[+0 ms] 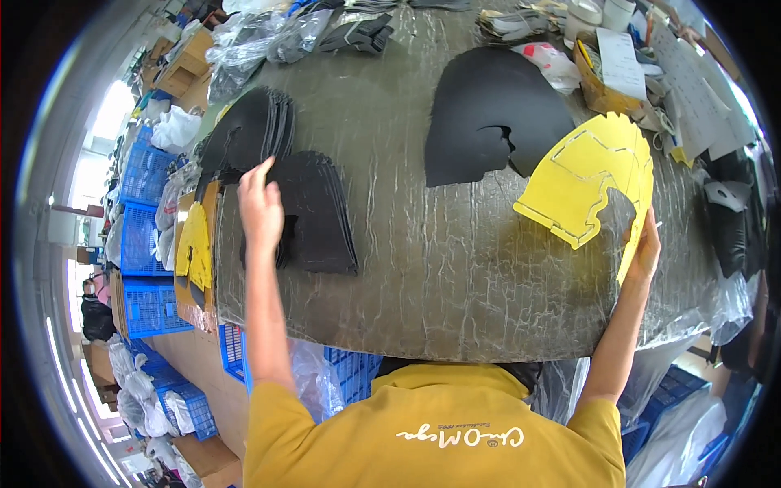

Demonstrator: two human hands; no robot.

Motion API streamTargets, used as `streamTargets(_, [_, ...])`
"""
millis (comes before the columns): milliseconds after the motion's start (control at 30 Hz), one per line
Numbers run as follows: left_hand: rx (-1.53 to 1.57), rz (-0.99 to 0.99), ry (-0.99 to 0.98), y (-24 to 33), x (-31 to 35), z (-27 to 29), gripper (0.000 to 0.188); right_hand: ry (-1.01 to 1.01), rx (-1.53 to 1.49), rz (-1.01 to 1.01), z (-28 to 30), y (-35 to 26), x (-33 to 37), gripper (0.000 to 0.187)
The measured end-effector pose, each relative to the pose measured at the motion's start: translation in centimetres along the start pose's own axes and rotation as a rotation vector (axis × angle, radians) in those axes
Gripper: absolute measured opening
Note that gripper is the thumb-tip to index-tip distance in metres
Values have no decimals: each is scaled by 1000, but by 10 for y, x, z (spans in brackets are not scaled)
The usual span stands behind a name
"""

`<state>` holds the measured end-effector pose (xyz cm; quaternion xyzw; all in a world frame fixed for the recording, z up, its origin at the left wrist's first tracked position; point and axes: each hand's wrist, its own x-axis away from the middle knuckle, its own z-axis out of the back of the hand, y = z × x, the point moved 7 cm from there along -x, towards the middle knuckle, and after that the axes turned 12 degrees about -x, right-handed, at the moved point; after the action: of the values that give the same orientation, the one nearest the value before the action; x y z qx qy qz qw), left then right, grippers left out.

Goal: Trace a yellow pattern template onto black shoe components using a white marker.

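Observation:
My right hand [645, 246] is closed on the lower edge of a yellow arch-shaped template [582, 183] with slots cut along it. The template tilts over the table, and its left part overlaps a large black arched sheet [480, 102] with a ragged notch in its lower edge. At the left, my left hand [260, 210] reaches between two stacks of black arched sheets, the far stack [244, 130] and the near stack [316, 211]. Its fingers are partly stretched at the stack edges, with nothing visible between them.
The dark worktop [399, 244] has a wrinkled film cover. Plastic-wrapped bundles [268, 37] lie at the far left. A yellow basket [600, 89] and papers stand far right. Blue crates [150, 232] line the left side. Another yellow piece [195, 244] sits beside the table's left edge.

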<state>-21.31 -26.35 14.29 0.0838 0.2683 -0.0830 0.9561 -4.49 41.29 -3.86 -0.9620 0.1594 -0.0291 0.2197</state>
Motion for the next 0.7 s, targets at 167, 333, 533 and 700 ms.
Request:
streamTargets(167, [259, -235, -189, 205, 6, -80, 44, -22, -82, 11, -3, -3, -1, 36])
streamTargets(333, [211, 25, -27, 209, 21, -162, 61, 100, -233, 57, -16, 7, -5, 31])
streamTargets(533, [655, 33, -41, 219, 43, -126, 37, 99, -119, 85, -15, -3, -1, 35])
streamTargets(700, [971, 205, -597, 207, 147, -100, 31, 217, 268, 59, -48, 27, 3, 34])
